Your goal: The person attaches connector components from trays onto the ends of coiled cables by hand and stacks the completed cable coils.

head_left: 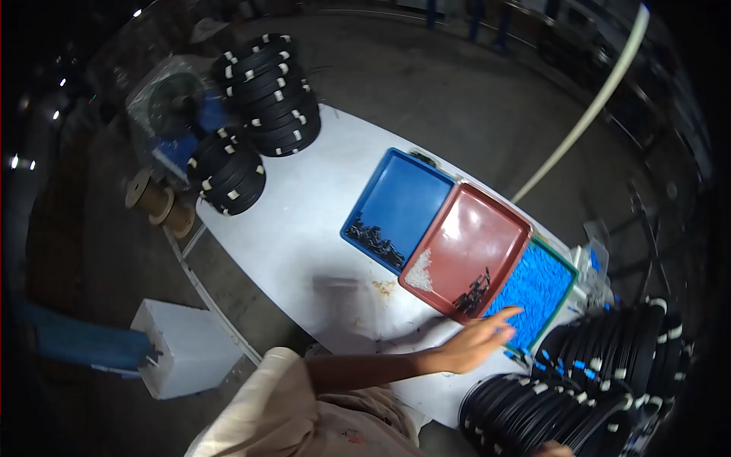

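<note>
My left hand [472,344] reaches over the lower left edge of the green-rimmed tray [564,308], which is full of small blue pieces [533,286]. Its fingers are stretched out and apart, and nothing shows between them. Beside it lies the red tray [476,236], with small white pieces [419,273] and several black pieces [474,292]. Only a small part of my right hand [553,449] shows at the bottom edge, by a bundle of black coils [533,419]; its fingers are mostly hidden.
A blue tray [403,194] with black pieces [373,240] adjoins the red one on the white table [297,228]. Stacked black coils [274,99] stand at the table's far left end, a shorter stack [227,175] beside them. More coils [609,339] lie at right. A white box [183,346] is at lower left.
</note>
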`<action>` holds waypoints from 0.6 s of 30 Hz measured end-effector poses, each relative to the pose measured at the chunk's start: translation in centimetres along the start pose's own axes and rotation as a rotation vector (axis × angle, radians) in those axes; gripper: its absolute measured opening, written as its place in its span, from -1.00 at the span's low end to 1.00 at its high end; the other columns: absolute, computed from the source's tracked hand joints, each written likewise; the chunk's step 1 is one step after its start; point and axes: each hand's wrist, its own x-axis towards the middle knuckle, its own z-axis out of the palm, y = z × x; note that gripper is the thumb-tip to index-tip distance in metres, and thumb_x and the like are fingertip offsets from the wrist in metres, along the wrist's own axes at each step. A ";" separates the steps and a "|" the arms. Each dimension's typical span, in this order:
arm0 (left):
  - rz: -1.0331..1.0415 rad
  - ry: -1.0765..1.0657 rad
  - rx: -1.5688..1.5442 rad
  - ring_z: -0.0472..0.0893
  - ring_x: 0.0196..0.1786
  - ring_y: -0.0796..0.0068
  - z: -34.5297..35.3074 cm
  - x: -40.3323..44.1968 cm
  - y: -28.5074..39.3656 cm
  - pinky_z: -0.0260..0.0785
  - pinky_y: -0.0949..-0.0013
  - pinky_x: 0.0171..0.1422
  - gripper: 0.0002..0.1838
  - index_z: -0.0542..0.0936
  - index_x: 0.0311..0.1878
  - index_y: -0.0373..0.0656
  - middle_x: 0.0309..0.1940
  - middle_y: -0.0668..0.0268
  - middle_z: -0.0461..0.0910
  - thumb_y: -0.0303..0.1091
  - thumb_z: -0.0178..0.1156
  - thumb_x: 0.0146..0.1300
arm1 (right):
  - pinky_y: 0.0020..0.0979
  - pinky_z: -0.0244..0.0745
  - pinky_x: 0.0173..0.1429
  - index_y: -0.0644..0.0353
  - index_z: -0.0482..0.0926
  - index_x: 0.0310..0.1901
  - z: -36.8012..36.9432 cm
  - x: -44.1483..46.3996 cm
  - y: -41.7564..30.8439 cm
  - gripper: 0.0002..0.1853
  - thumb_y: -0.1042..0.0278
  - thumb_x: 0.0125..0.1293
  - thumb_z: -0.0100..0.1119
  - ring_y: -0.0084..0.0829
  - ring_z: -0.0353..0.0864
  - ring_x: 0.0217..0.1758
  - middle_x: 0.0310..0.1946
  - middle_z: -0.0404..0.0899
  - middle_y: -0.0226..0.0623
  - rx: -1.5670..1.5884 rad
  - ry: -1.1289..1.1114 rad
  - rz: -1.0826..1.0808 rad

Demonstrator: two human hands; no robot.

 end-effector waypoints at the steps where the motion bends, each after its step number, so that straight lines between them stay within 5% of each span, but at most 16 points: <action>1: 0.007 0.093 0.014 0.61 0.20 0.26 -2.4 -1.5 -1.1 0.37 0.22 0.34 -0.43 0.26 0.54 -0.21 0.12 0.00 0.63 -0.12 -0.03 0.62 | 0.06 0.66 0.05 0.23 0.35 0.35 1.1 -0.7 2.3 -0.38 0.04 0.43 0.27 -0.07 0.69 0.01 0.15 0.55 0.03 -0.001 -0.059 0.227; 3: -0.161 0.289 0.141 0.60 0.25 0.30 -7.8 -5.4 -0.8 0.38 0.25 0.36 -0.51 0.37 0.46 -0.26 0.20 0.06 0.62 -0.20 -0.01 0.61 | 0.36 0.58 0.05 0.04 0.34 0.39 3.9 -2.0 6.9 -0.36 -0.01 0.40 0.33 -0.03 0.70 -0.04 0.23 0.55 0.05 -0.017 -0.190 0.686; 5: 0.023 0.549 0.412 0.65 0.23 0.28 -13.7 -10.2 -6.2 0.46 0.30 0.31 -0.62 0.51 0.30 -0.29 0.21 0.10 0.63 -0.26 0.00 0.59 | -0.24 0.48 0.22 0.41 0.51 0.20 10.9 2.2 12.7 -0.53 0.18 0.44 0.14 -0.25 0.67 0.00 -0.04 0.66 0.04 0.315 -0.156 0.691; 7: -0.214 0.890 0.136 0.70 0.02 0.41 -18.8 -14.8 -5.8 0.50 0.36 0.16 -0.64 0.55 0.26 -0.24 0.05 0.20 0.73 -0.22 0.02 0.59 | -0.30 0.53 0.06 0.46 0.56 0.04 16.8 3.0 18.2 -0.60 0.21 0.42 0.20 -0.35 0.66 -0.18 -0.22 0.68 -0.03 0.529 -0.116 0.926; 9: -0.122 1.186 0.025 0.66 0.02 0.46 -24.0 -20.0 -7.1 0.44 0.38 0.25 -0.63 0.56 0.23 -0.25 0.07 0.24 0.72 -0.18 0.09 0.57 | -0.37 0.53 0.00 0.44 0.56 0.05 23.0 3.2 23.9 -0.63 0.25 0.43 0.21 -0.39 0.67 -0.20 -0.25 0.68 -0.12 0.564 -0.206 1.101; 13: -0.105 1.468 0.015 0.62 0.19 0.36 -36.1 -27.7 -8.4 0.38 0.30 0.39 -0.59 0.53 0.26 -0.31 0.12 0.12 0.66 -0.23 0.21 0.50 | -0.43 0.53 -0.08 0.36 0.54 0.11 38.5 5.0 32.1 -0.70 0.36 0.48 0.20 -0.45 0.67 -0.26 -0.23 0.70 -0.19 0.506 -0.397 1.187; 18: 0.159 1.673 0.150 0.38 0.51 0.17 -54.6 -31.7 -6.7 0.17 0.19 0.58 -0.42 0.38 0.42 -0.33 0.43 0.03 0.42 -0.24 0.26 0.47 | -0.34 0.55 -0.06 0.29 0.46 0.21 60.2 9.9 37.9 -0.59 0.23 0.47 0.22 -0.35 0.67 -0.16 -0.02 0.66 -0.07 0.568 -0.559 1.248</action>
